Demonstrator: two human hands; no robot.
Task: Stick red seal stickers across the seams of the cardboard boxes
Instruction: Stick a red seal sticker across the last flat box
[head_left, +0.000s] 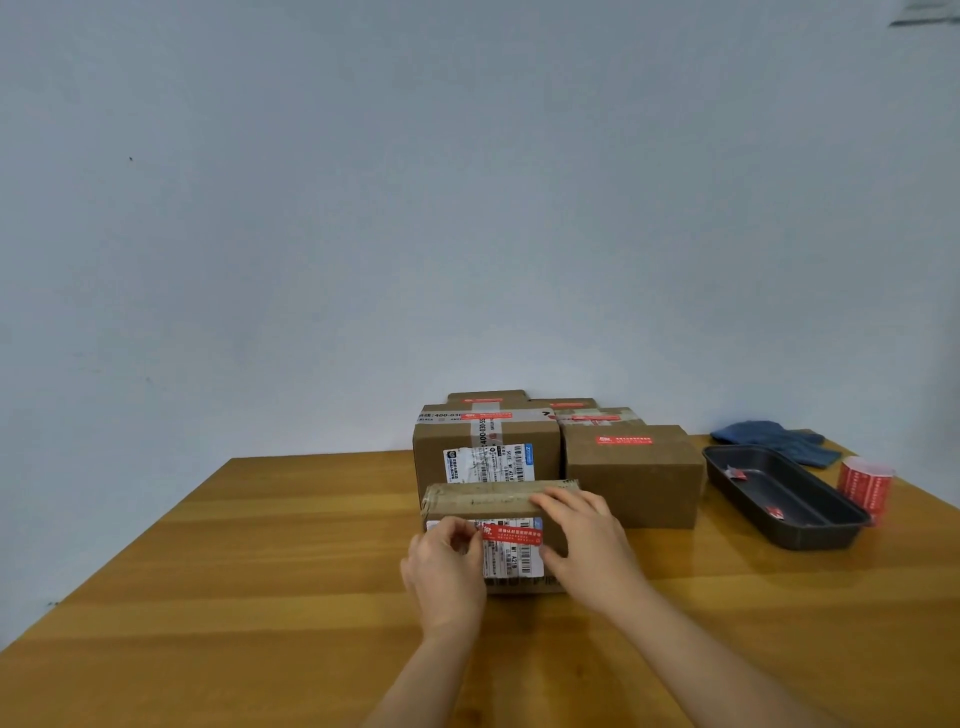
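A small cardboard box (488, 500) with a white shipping label stands on the wooden table in front of me. A red seal sticker (514, 535) lies across its front face. My left hand (441, 571) pinches the sticker's left end against the box. My right hand (582, 540) grips the box's right end, fingers over the top edge and thumb by the sticker's right end. Behind stand a taller labelled box (485, 447) and a plain box (636, 475), each with a red sticker on top.
More sealed boxes (597, 415) stand against the wall. A dark tray (784, 496) with red sticker scraps sits at right, beside a roll of red stickers (865, 486) and a blue cloth (774, 439). The table (260, 571) stretches left.
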